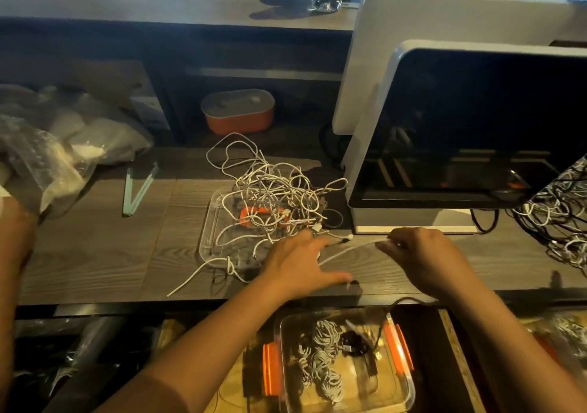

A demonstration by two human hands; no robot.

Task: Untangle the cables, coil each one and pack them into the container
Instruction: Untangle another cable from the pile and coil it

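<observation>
Right hand (422,250), fingers curled, pinches a white cable (349,250) that runs toward 9 o'clock and under the left hand (298,260), whose fingers lie spread and straight on the bench (95,254). At 12 o'clock of the left hand lies the tangle of cables (270,196). At 6 o'clock, below the bench edge, stands the container (408,384) holding coiled cables (324,335).

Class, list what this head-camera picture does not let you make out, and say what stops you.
1. Head view, tangle: cable count, because the strands overlap.
2. Head view, white cable pinched by the right hand: its far end passes under the left hand.
3. Head view, cable heap at right: cut off by the frame edge.
4. Head view, container: coil count, blurred.
</observation>
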